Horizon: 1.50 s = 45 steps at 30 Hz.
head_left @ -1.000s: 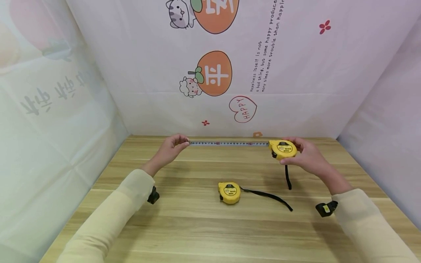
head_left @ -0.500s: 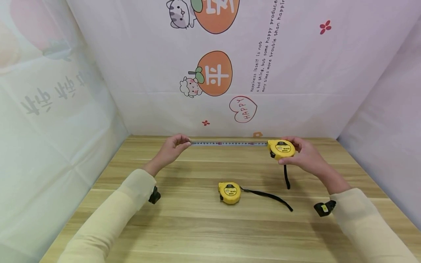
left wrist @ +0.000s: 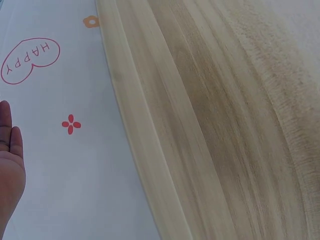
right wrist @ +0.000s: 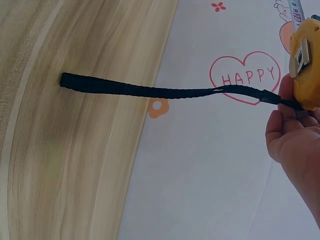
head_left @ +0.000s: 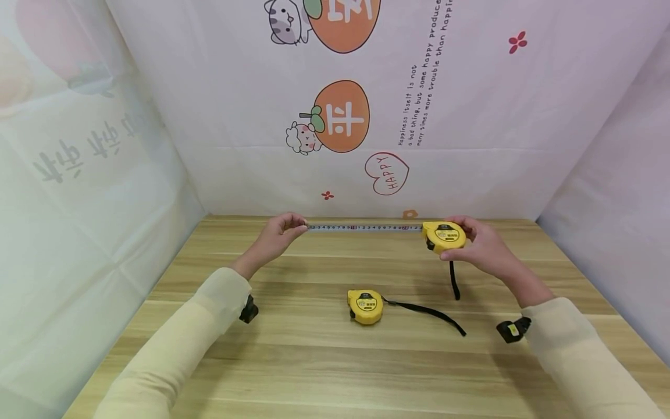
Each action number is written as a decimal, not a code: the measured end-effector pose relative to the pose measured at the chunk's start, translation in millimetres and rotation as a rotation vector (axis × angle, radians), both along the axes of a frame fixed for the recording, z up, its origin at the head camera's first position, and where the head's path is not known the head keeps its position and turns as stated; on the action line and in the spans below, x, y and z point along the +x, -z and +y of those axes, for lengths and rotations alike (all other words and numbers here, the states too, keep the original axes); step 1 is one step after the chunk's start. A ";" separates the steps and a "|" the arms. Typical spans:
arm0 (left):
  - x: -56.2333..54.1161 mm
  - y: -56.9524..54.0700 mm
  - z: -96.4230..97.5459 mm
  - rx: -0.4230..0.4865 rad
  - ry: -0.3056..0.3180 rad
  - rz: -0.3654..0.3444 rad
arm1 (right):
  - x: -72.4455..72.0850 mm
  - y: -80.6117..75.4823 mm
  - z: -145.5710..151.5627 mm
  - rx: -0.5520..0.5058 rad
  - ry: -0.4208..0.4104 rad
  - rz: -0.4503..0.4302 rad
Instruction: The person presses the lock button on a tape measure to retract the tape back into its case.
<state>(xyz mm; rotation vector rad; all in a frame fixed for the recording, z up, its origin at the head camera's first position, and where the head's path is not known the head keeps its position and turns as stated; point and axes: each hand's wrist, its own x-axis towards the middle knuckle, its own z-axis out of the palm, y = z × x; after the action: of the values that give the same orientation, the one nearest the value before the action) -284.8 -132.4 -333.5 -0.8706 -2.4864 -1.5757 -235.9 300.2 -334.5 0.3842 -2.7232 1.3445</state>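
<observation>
My right hand (head_left: 478,247) grips a yellow tape measure (head_left: 445,237) by its case, above the back right of the table. A black wrist strap (right wrist: 150,92) hangs from the case. The white blade (head_left: 366,228) stretches out leftward in a straight line, its printed numbers facing up. At the other side my left hand (head_left: 274,238) pinches the end of that blade between thumb and fingers. Only part of the left hand (left wrist: 10,160) enters the left wrist view, and the blade is out of sight there.
A second yellow tape measure (head_left: 365,307) lies on the wooden table (head_left: 314,372) between the forearms, its black strap (head_left: 431,312) trailing right. A printed white cloth (head_left: 235,105) stands along the back edge, with pale cloth walls on both sides.
The right hand and its tape measure have drifted slightly left, while the left hand has edged right. The drawn-out length of blade has become shorter. The second tape measure has stayed put.
</observation>
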 end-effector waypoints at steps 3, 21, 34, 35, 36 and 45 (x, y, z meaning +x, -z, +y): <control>-6.8 5.5 1.0 0.002 -0.003 -0.005 | -0.5 -0.5 -1.1 -0.002 0.001 -0.011; -28.9 23.7 1.9 0.029 -0.006 0.008 | -6.7 0.6 -8.9 -0.017 -0.027 0.002; -21.3 17.4 6.5 0.039 -0.003 0.000 | -7.4 1.3 -13.9 -0.013 -0.028 -0.005; -21.2 17.5 6.8 0.039 -0.001 0.002 | -7.7 1.5 -14.3 -0.012 -0.029 -0.008; -21.1 17.4 7.2 0.035 -0.002 0.005 | -7.7 1.3 -14.7 -0.011 -0.028 -0.011; -26.1 23.3 8.9 0.041 0.004 0.002 | -8.1 2.3 -17.3 -0.005 -0.029 -0.010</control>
<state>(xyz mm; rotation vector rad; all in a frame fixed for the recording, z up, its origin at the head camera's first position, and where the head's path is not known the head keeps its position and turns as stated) -310.9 -123.5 -356.8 -0.8721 -2.4433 -1.6206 -244.0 283.0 -336.7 0.4189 -2.7320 1.3636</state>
